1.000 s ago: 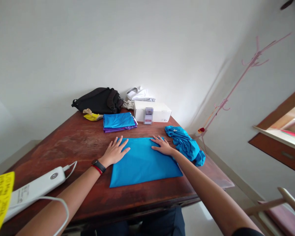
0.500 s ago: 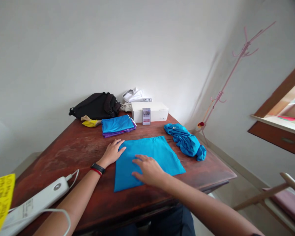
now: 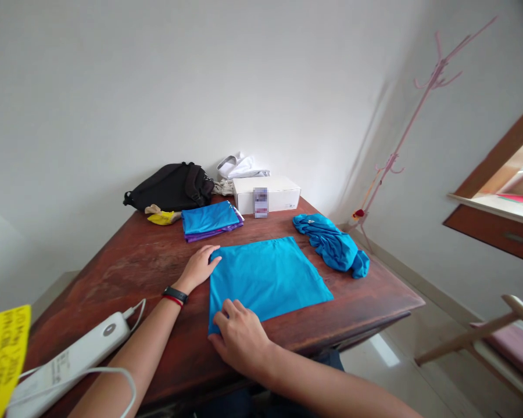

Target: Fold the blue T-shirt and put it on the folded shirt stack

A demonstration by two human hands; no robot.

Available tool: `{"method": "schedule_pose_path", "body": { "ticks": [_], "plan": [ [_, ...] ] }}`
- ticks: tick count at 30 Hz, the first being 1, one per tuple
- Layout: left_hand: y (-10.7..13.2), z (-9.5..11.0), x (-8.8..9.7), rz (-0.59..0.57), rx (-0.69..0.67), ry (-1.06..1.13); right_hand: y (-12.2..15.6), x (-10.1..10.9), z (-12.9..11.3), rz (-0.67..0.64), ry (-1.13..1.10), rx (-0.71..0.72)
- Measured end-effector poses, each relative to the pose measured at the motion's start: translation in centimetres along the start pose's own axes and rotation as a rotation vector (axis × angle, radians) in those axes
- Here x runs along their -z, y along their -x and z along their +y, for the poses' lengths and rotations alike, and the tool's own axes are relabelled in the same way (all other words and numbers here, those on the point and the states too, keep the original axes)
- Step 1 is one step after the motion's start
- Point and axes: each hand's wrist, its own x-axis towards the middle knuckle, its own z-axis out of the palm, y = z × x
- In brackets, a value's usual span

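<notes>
A folded blue cloth lies flat on the dark wooden table. My left hand rests at its far left corner, fingers curled onto the edge of the fabric. Closer to me, my right hand sits on the near left corner, fingers bent and pressed on the fabric. A crumpled blue garment lies to the right of the flat cloth. Behind it is a stack of folded blue and purple cloths.
A white box, a black bag, white fabric and a yellow item stand along the back edge. A white power bank with cable lies near left. A pink coat stand is at right.
My right hand slid from the cloth's far right corner across to its near left corner. My left hand stayed at the far left corner. The view shifted slightly.
</notes>
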Motion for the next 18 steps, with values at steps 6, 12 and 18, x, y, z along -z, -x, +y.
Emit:
{"method": "schedule_pose_path", "body": {
  "ticks": [6,12,18],
  "plan": [
    [-0.2,-0.2,0.8,0.012,0.047,0.056,-0.5,-0.4,-1.1,-0.003,-0.010,-0.048],
    [-0.2,-0.1,1.5,-0.002,0.159,0.158,-0.9,-0.5,-1.7,0.008,0.006,0.030],
    [-0.2,0.0,1.7,-0.037,0.317,0.331,-0.8,0.0,-1.5,-0.024,-0.012,0.007]
  ]
}}
